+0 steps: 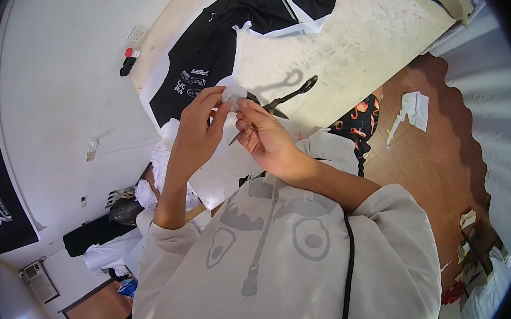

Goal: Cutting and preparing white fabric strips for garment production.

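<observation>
1 small whitish piece (233, 94) in hand, work apparently midway

The piece sits over the near side of the pale table (352, 52), in front of a black printed panel (197, 71). The left hand (200, 122) pinches it from the left, fingertips closed on it; the right hand (272, 146) meets it from the other side, thumb and fingertips also clamped on it. What the piece is made of, I cannot tell.

1 pair of black scissors (273, 107) crosses by the right hand, blades spread; the fingers hide how it is carried.

As a judgement, handling of the piece is under way rather than finished, since neither hand has let go. The printed panel lies spread on the table, its white margin on at least 1 long edge; whether that margin counts as work left, I cannot tell. 1 white scrap (417, 110) lies on the brown floor (406, 162), which suggests some cutting is done.
</observation>
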`<state>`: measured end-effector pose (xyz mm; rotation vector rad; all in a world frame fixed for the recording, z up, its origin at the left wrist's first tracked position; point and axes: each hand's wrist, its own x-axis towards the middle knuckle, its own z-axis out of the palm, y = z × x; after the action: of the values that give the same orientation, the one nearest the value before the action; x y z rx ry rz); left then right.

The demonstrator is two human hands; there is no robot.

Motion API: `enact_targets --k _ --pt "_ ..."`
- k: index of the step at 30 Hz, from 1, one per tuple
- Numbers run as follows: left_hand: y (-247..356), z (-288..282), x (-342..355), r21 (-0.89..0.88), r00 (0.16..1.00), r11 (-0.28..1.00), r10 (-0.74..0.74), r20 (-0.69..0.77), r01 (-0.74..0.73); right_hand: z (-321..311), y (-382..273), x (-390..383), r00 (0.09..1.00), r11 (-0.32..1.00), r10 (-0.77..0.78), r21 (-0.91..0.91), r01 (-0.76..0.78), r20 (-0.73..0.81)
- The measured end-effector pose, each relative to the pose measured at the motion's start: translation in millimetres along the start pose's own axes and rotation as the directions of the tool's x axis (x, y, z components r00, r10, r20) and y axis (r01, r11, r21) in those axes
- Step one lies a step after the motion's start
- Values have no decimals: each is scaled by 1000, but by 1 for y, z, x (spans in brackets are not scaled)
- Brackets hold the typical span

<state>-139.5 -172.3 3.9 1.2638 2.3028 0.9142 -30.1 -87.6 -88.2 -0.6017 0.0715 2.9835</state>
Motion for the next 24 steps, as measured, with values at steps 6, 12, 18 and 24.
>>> enact_targets --k 6,12,18,24 --pt "-11 -6 1 -12 1000 1000 0 12 0 -1 -2 2 997 999 44 0 -44 71" --pt "-19 -7 -6 -56 1000 998 -26 6 26 7 1 1 1000 995 28 -93 -28 -1" --pt "-11 -11 -9 -12 999 999 -41 36 41 3 2 6 996 986 73 -147 -79 -46" --pt "-9 -11 -5 25 1000 1000 15 -10 -15 11 -1 3 991 968 31 -242 -63 -132"
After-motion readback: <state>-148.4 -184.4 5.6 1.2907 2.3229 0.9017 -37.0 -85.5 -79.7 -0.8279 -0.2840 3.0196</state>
